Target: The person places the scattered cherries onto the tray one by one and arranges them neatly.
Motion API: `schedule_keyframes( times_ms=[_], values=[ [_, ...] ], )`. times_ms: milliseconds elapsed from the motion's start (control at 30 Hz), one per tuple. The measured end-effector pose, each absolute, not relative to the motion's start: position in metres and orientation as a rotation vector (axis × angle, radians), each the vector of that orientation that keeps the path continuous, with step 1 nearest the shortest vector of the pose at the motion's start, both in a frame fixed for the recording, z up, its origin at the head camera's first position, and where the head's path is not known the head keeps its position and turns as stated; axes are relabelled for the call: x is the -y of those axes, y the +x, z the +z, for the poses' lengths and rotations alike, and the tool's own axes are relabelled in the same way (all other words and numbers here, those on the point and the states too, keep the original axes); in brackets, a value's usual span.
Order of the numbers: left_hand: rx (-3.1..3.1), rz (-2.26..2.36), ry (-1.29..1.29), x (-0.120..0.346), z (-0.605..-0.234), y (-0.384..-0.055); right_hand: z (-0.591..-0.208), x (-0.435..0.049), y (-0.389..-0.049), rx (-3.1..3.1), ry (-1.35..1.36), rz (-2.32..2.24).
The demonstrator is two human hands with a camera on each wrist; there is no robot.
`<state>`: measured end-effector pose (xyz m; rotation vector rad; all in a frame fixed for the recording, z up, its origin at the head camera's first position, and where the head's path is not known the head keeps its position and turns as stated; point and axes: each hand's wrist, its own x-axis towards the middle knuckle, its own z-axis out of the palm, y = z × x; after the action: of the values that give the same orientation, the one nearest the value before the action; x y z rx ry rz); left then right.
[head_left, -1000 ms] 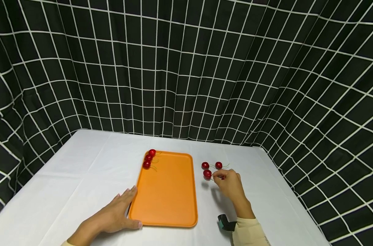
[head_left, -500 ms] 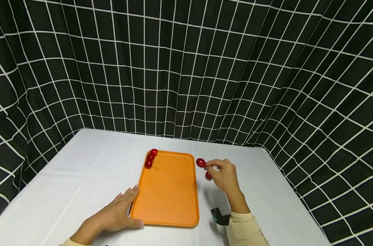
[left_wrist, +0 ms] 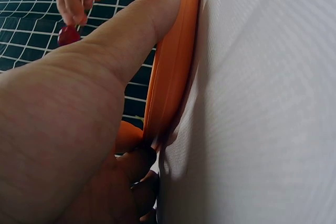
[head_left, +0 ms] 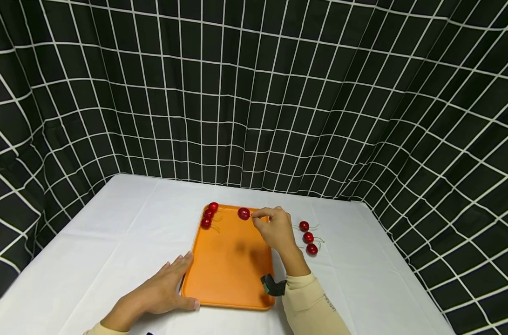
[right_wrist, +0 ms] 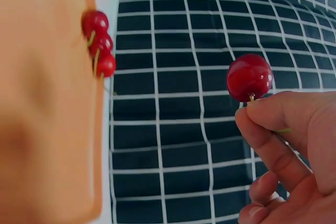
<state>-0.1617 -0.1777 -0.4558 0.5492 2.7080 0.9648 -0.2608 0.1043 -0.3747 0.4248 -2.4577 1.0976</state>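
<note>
Behind the counter's far edge hangs a big black curtain (head_left: 237,93) with white lines. The counter (head_left: 111,242) is white. On it lies an orange tray (head_left: 220,270), and its long side runs from the counter's near edge toward the far edge. A pale yellow sleeve (head_left: 312,298) covers the right arm.

The left hand (head_left: 165,286) is at the tray's near left corner. Its fingers (head_left: 185,262) are stretched out and touch the left edge, and its thumb is spread away to the near edge.

The right hand (head_left: 275,228) is up over the tray's far right corner. Its finger and thumb are pinched together on the stem of one red cherry (head_left: 243,213). This cherry is in the air over the tray's far end. Its round end points left, and its stem points right, into the fingers.

Three red cherries (head_left: 208,213) touch in a row at the tray's far left corner, with their stems pointing right. Three more cherries (head_left: 308,237) lie on the counter, past the tray's right edge. Their thin green stems (head_left: 319,240) point right too.
</note>
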Motion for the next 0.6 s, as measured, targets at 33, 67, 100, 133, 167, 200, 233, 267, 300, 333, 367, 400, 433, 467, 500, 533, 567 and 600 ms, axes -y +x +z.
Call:
schedule_keyframes(
  times_ms=[33, 67, 100, 133, 167, 200, 233, 267, 300, 333, 367, 400, 433, 467, 500, 533, 567, 600],
  values=[
    [-2.712, 0.961, 0.55, 0.178, -0.456, -0.162, -0.375, -0.1, -0.262, 2.471, 0.419, 1.103],
    [-2.715, 0.96, 0.548, 0.177, -0.456, -0.162, -0.376, -0.097, -0.263, 2.484, 0.413, 1.109],
    [-2.715, 0.961, 0.548, 0.177, -0.456, -0.163, -0.377, -0.094, -0.263, 2.494, 0.408, 1.118],
    [-2.715, 0.959, 0.549, 0.177, -0.456, -0.163, -0.378, -0.091, -0.264, 2.509, 0.393, 1.131],
    [-2.712, 0.962, 0.548, 0.177, -0.456, -0.163, -0.379, -0.09, -0.264, 2.517, 0.389, 1.137],
    [-2.712, 0.963, 0.549, 0.177, -0.456, -0.163, -0.38, -0.088, -0.265, 2.52, 0.392, 1.139],
    [-2.711, 0.962, 0.548, 0.176, -0.456, -0.163, -0.381, -0.087, -0.265, 2.52, 0.4, 1.144],
    [-2.711, 0.961, 0.546, 0.176, -0.456, -0.163, -0.383, -0.086, -0.266, 2.518, 0.41, 1.147],
    [-2.711, 0.96, 0.546, 0.176, -0.456, -0.163, -0.384, -0.085, -0.267, 2.512, 0.424, 1.151],
    [-2.711, 0.959, 0.543, 0.176, -0.456, -0.163, -0.386, -0.083, -0.268, 2.51, 0.439, 1.152],
    [-2.713, 0.957, 0.54, 0.176, -0.456, -0.164, -0.387, -0.082, -0.27, 2.5, 0.463, 1.151],
    [-2.717, 0.952, 0.541, 0.176, -0.456, -0.164, -0.389, -0.08, -0.271, 2.497, 0.479, 1.153],
    [-2.718, 0.948, 0.54, 0.176, -0.456, -0.164, -0.39, -0.078, -0.272, 2.5, 0.487, 1.155],
    [-2.72, 0.947, 0.539, 0.176, -0.456, -0.163, -0.391, -0.076, -0.273, 2.507, 0.488, 1.156],
    [-2.72, 0.95, 0.542, 0.176, -0.456, -0.163, -0.392, -0.074, -0.275, 2.518, 0.49, 1.155],
    [-2.721, 0.952, 0.543, 0.176, -0.456, -0.162, -0.394, -0.071, -0.276, 2.531, 0.487, 1.16],
    [-2.722, 0.955, 0.543, 0.177, -0.456, -0.162, -0.395, -0.069, -0.277, 2.545, 0.484, 1.166],
    [-2.724, 0.958, 0.542, 0.177, -0.456, -0.162, -0.397, -0.067, -0.279, 2.562, 0.478, 1.176]
  ],
)
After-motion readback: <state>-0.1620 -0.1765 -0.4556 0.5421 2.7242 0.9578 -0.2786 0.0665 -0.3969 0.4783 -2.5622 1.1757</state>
